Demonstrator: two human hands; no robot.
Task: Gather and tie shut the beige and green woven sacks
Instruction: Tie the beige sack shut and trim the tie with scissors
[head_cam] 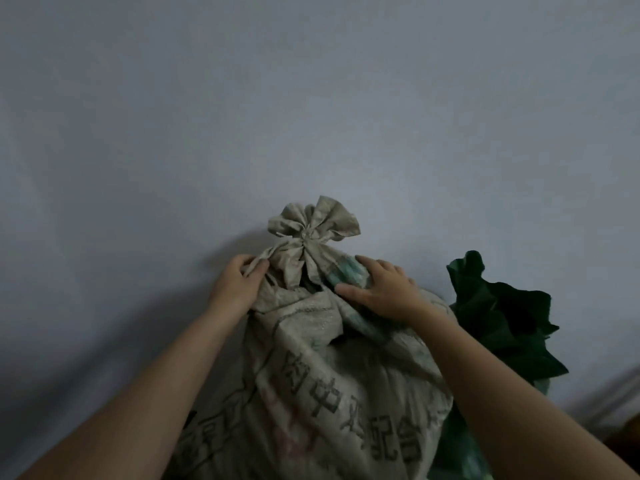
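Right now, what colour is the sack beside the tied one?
Dark green; the head view shows that sack best.

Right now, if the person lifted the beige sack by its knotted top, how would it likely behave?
Probably floppy: the beige sack creases where the left hand pinches a fold, so it would sag. Likely fairly heavy: it bulges full below the knot. That knot looks tightly cinched, so it should hold shut.
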